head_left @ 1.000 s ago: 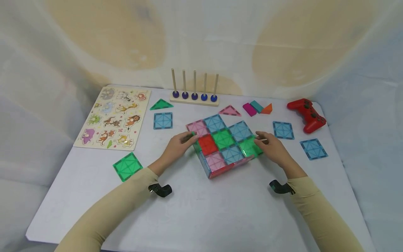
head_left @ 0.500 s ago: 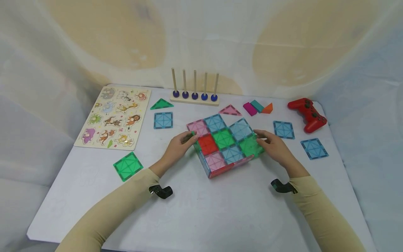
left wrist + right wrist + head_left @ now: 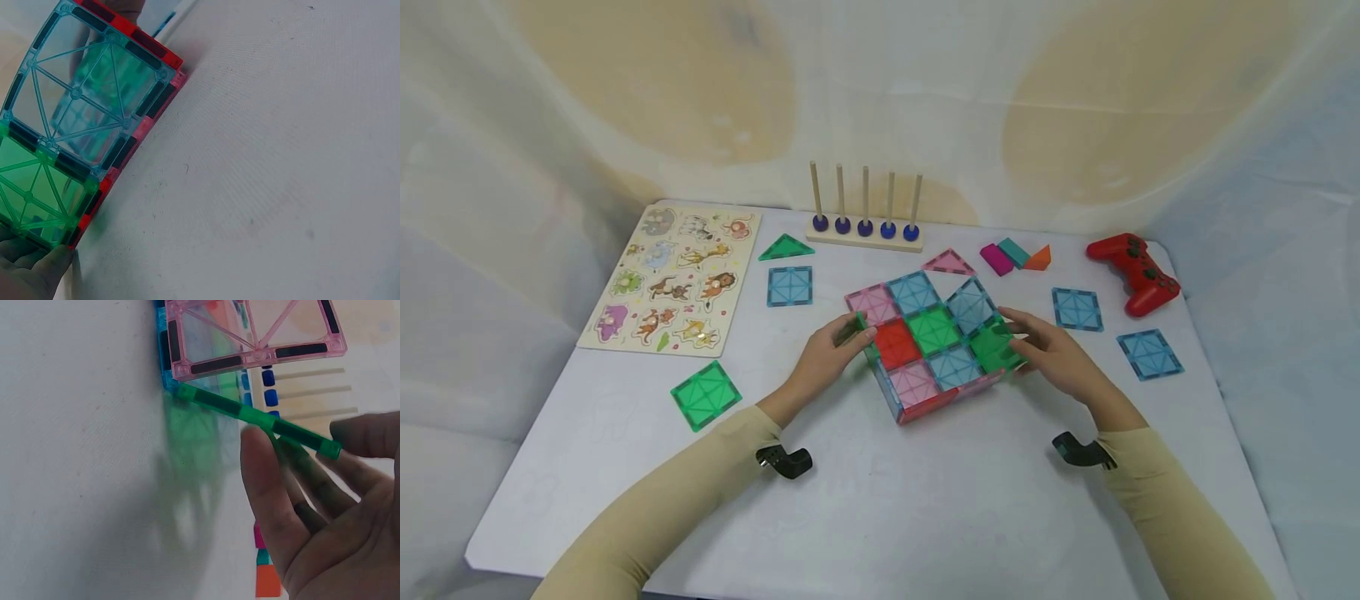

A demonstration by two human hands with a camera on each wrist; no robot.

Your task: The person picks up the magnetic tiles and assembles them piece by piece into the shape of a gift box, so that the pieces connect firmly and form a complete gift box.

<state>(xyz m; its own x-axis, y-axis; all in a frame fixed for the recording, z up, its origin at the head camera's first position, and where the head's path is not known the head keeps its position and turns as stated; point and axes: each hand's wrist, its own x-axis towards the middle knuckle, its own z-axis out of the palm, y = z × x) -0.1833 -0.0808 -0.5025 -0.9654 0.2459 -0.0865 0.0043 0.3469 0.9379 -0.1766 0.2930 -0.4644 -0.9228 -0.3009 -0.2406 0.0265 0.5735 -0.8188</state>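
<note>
Has tilted the green corner tile (image 3: 992, 348) and adjoining blue tile (image 3: 970, 307), at the right end of the tile box (image 3: 931, 332), more steeply than in the earlier frame, gripping the former with the right hand (image 3: 1060, 354). Pinches the green side tile (image 3: 28, 195) with the left hand (image 3: 822, 357) at the box's left. Has a red controller (image 3: 1135, 273) lying far right.

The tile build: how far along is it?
Done: the red tile and its neighbours look joined. In hand: the right grip holds a green tile; the left grip holds the build at its left. To do, perhaps: filling its stepped far side; a loose blue square lies nearby.
</note>
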